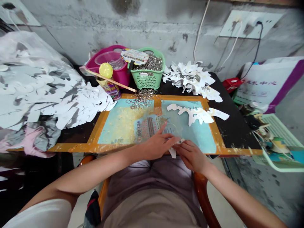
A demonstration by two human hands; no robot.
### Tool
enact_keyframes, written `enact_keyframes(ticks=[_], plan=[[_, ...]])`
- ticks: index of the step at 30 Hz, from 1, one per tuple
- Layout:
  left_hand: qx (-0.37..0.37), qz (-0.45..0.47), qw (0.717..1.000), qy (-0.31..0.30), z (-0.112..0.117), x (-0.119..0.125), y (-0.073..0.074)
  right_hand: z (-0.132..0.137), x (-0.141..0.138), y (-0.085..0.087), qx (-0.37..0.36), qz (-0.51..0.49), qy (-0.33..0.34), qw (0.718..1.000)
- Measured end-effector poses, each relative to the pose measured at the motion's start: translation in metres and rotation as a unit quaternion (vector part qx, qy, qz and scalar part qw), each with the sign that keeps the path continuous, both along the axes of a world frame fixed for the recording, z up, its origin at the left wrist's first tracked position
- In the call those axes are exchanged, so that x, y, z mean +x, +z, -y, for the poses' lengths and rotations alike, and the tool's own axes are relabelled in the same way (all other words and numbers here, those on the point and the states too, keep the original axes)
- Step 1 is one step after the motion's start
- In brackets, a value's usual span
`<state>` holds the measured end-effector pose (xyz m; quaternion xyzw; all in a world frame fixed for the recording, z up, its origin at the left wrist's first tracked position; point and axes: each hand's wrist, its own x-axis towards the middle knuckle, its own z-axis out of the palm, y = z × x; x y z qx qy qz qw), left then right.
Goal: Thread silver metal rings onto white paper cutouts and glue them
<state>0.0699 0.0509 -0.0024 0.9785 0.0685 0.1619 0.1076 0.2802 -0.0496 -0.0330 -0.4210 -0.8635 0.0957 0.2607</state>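
My left hand and my right hand meet at the front edge of the table. Between their fingertips is a small white cut-out piece, mostly covered by the fingers. The left forefinger sticks up while its other fingers press on the piece; the right fingers are closed on its other side. Just beyond the left hand lies a clear printed plastic sheet. Loose metal rings are heaped farther back on the blue mat. Several white cut-outs lie in a row to the right.
A green basket of metal rings, a pink basket and a tin with a stick across it stand at the back. White cut-outs are piled at left and back right. A pale green tray is at right.
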Motion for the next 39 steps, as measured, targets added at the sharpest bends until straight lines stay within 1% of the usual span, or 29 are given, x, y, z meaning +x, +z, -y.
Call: enact_keyframes(ticks=[2,4,8,10,12,18,21,25,27,29,32,34,36,39], plan=[[0.023,0.020,0.999,0.010,0.008,-0.007,-0.002,0.000,-0.003,0.001,-0.015,-0.018,-0.019,1.000],[0.036,0.043,0.998,0.035,0.015,-0.013,-0.007,-0.001,-0.008,0.005,-0.036,-0.012,-0.046,0.998],[0.020,0.066,0.992,0.102,0.022,-0.017,-0.019,-0.007,-0.020,0.017,-0.062,0.062,-0.081,0.993],[0.011,0.065,0.991,0.113,0.022,-0.017,-0.021,-0.009,-0.024,0.019,-0.066,0.081,-0.090,0.991],[0.004,0.055,0.992,0.110,0.020,-0.015,-0.019,-0.011,-0.026,0.018,-0.060,0.081,-0.099,0.990],[0.000,0.020,0.995,0.097,0.017,-0.014,-0.008,-0.008,-0.029,0.005,-0.024,0.085,-0.121,0.989],[-0.003,0.008,0.995,0.096,0.016,-0.015,-0.007,-0.006,-0.029,0.002,-0.030,0.081,-0.130,0.988],[0.008,-0.003,0.995,0.100,0.014,-0.016,-0.008,-0.004,-0.024,0.003,-0.041,0.060,-0.112,0.991],[0.010,-0.004,0.995,0.098,0.014,-0.016,-0.007,-0.003,-0.020,0.003,-0.055,0.015,-0.101,0.993],[0.007,-0.003,0.996,0.093,0.013,-0.015,-0.006,-0.001,-0.017,0.004,-0.074,-0.065,-0.099,0.990],[0.002,-0.002,0.996,0.087,0.011,-0.014,-0.004,0.001,-0.014,0.004,-0.077,-0.173,-0.125,0.974],[0.006,0.001,0.996,0.086,0.010,-0.014,-0.004,0.001,-0.013,0.003,-0.060,-0.201,-0.150,0.966],[0.014,0.002,0.996,0.086,0.010,-0.015,-0.006,0.001,-0.014,0.002,-0.048,-0.192,-0.139,0.970],[0.037,-0.003,0.995,0.088,0.010,-0.016,-0.007,0.001,-0.015,0.000,-0.025,-0.120,-0.089,0.988]])
